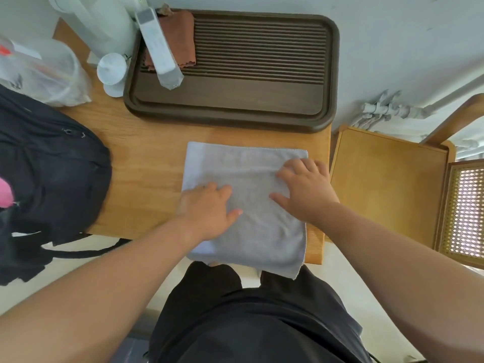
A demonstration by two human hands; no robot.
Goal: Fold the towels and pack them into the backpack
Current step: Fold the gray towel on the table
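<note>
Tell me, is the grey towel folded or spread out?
Folded, it seems: the grey towel lies flat under the left hand and right hand, and a second layer shows at its near left corner.

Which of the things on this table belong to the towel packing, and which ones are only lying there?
For the job: grey towel, pressed flat by the left hand and right hand; black backpack at the left.

Just lying about: dark tray with a brown cloth and a remote on it; white kettle; plastic bag; wooden chair.
</note>
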